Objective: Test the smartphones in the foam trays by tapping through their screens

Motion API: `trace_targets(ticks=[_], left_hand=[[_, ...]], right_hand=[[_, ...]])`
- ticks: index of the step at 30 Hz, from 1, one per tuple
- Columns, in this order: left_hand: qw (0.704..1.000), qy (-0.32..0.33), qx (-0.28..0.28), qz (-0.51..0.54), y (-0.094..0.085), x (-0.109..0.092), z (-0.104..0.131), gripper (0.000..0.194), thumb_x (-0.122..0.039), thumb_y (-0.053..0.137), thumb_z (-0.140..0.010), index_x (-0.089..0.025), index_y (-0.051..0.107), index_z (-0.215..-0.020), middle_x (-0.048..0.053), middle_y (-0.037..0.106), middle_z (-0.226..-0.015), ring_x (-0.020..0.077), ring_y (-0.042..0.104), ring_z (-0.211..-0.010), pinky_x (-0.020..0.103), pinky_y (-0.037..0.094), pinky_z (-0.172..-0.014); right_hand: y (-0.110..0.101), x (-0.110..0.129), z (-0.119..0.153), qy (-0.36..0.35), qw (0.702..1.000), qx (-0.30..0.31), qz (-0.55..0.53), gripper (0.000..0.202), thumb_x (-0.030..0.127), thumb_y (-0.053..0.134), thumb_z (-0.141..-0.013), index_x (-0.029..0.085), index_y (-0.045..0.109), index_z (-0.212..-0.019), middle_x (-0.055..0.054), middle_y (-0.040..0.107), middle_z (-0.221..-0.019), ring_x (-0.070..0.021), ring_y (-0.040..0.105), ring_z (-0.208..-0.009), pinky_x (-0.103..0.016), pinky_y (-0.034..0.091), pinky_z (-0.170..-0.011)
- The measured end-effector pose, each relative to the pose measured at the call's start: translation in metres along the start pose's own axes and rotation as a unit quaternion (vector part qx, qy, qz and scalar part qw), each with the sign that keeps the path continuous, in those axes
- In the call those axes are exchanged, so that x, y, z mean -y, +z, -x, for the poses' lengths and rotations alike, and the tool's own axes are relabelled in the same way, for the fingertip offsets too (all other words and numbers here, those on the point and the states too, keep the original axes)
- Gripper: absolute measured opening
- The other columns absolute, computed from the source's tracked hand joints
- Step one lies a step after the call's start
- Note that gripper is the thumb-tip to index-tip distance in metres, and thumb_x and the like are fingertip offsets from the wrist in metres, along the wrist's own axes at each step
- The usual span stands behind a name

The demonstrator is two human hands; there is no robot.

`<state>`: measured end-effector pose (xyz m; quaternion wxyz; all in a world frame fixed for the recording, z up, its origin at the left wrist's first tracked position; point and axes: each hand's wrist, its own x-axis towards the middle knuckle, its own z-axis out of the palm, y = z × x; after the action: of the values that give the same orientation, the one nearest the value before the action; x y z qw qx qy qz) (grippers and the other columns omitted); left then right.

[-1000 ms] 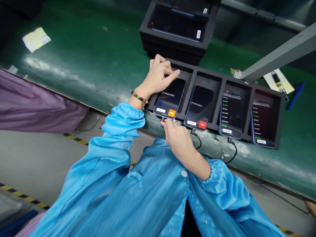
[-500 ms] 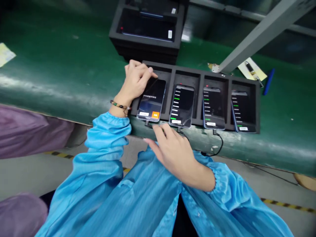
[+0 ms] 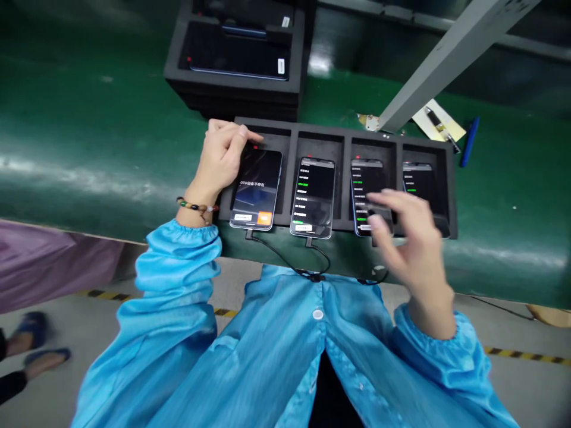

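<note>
A black foam tray point(image 3: 292, 172) with several slots holds several smartphones, screens lit. My left hand point(image 3: 220, 154) rests at the tray's left end beside the leftmost smartphone point(image 3: 256, 193), index finger stretched over the slot's top, holding nothing visible. That phone shows a line of text and an orange box. The second smartphone point(image 3: 312, 199) shows a list with green lines. My right hand point(image 3: 414, 238), slightly blurred, is spread over the third smartphone point(image 3: 366, 178) and partly hides the rightmost smartphone point(image 3: 422, 181). Black cables point(image 3: 279, 252) run from the two left phones' lower ends.
Behind the tray stands a stack of foam trays point(image 3: 236, 86) with more phones. A grey post point(image 3: 441, 65) rises at the back right, near a pen point(image 3: 437, 122) on paper and a blue stick point(image 3: 469, 142). Another person's feet point(image 3: 35, 333) show at lower left.
My right hand has moved right, from below the first two phones to over the third. My left hand stays at the leftmost phone. The view has shifted slightly.
</note>
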<state>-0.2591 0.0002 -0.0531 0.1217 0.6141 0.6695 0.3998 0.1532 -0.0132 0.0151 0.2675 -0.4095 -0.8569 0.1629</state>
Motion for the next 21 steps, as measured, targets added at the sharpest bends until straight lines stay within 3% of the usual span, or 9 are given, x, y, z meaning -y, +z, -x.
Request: trace_targets(ticks=[3,5,8,10,12,14,16,18,21], left_hand=[[1.000,0.023,-0.009,0.012,-0.002,-0.001,-0.001,0.069,-0.074,0.036,-0.114,-0.024,0.084,-0.112,0.002,0.080,-0.111,0.0239,0.067,-0.113,0.056,0.043,-0.120],[0.999,0.031,-0.025,0.017,-0.003,-0.001,-0.001,0.067,-0.070,0.039,-0.115,-0.022,0.084,-0.114,0.004,0.079,-0.116,0.0237,0.069,-0.115,0.055,0.045,-0.120],[0.998,0.030,-0.045,0.030,-0.002,-0.002,-0.001,0.061,-0.065,0.044,-0.116,-0.019,0.085,-0.116,0.007,0.079,-0.119,0.0258,0.070,-0.120,0.051,0.050,-0.115],[0.998,0.025,-0.051,0.034,-0.001,-0.003,0.000,0.056,-0.059,0.047,-0.117,-0.018,0.086,-0.116,0.008,0.079,-0.119,0.0260,0.071,-0.121,0.049,0.051,-0.113],[0.998,0.021,-0.054,0.031,0.000,-0.003,0.000,0.053,-0.055,0.047,-0.118,-0.018,0.086,-0.115,0.008,0.080,-0.119,0.0257,0.070,-0.121,0.048,0.050,-0.115],[0.998,0.016,-0.055,0.029,0.001,-0.004,0.001,0.053,-0.052,0.045,-0.119,-0.019,0.086,-0.115,0.008,0.080,-0.119,0.0254,0.070,-0.122,0.048,0.049,-0.116],[0.998,0.009,-0.056,0.032,0.002,-0.003,0.002,0.052,-0.050,0.044,-0.119,-0.018,0.086,-0.116,0.008,0.079,-0.119,0.0251,0.069,-0.122,0.047,0.048,-0.117],[0.998,0.002,-0.057,0.037,0.002,-0.003,0.002,0.051,-0.049,0.045,-0.119,-0.018,0.085,-0.116,0.008,0.079,-0.119,0.0248,0.068,-0.122,0.047,0.048,-0.117],[0.998,0.002,-0.058,0.038,0.003,-0.003,0.001,0.052,-0.048,0.044,-0.119,-0.017,0.086,-0.113,0.008,0.079,-0.116,0.0243,0.069,-0.120,0.046,0.048,-0.116]], right_hand=[[-0.028,-0.054,0.007,0.121,0.982,-0.129,0.059,0.036,0.042,0.059,-0.112,0.022,0.072,-0.139,-0.016,0.075,-0.138,-0.0327,0.071,-0.132,-0.051,0.054,-0.114],[-0.042,-0.090,0.022,0.196,0.966,-0.153,0.067,0.038,0.046,0.058,-0.112,0.023,0.071,-0.139,-0.019,0.076,-0.137,-0.0310,0.074,-0.127,-0.045,0.057,-0.105],[-0.048,-0.111,0.055,0.239,0.944,-0.204,0.097,0.033,0.052,0.061,-0.109,0.021,0.072,-0.116,-0.018,0.079,-0.108,-0.0281,0.077,-0.095,-0.040,0.056,-0.077],[-0.043,-0.095,0.076,0.225,0.947,-0.205,0.107,0.028,0.049,0.063,-0.108,0.023,0.068,-0.099,-0.011,0.074,-0.092,-0.0244,0.071,-0.082,-0.040,0.053,-0.075],[-0.033,-0.066,0.088,0.187,0.966,-0.157,0.089,0.028,0.046,0.066,-0.107,0.024,0.064,-0.088,-0.005,0.069,-0.083,-0.0213,0.067,-0.078,-0.039,0.052,-0.077],[-0.020,-0.034,0.091,0.148,0.987,-0.051,0.026,0.024,0.047,0.074,-0.103,0.023,0.070,-0.100,-0.004,0.074,-0.092,-0.0208,0.071,-0.086,-0.036,0.056,-0.081],[-0.006,-0.010,0.086,0.139,0.990,-0.002,-0.005,0.035,0.051,0.080,-0.099,0.021,0.070,-0.114,-0.005,0.076,-0.101,-0.0205,0.074,-0.092,-0.035,0.059,-0.086],[0.008,0.001,0.077,0.153,0.988,0.001,-0.007,0.038,0.053,0.079,-0.100,0.020,0.069,-0.116,-0.004,0.075,-0.097,-0.0178,0.072,-0.086,-0.032,0.058,-0.082],[0.023,0.003,0.065,0.167,0.986,0.000,0.010,0.028,0.047,0.069,-0.108,0.019,0.070,-0.105,0.000,0.067,-0.081,-0.0137,0.063,-0.070,-0.028,0.050,-0.070]])
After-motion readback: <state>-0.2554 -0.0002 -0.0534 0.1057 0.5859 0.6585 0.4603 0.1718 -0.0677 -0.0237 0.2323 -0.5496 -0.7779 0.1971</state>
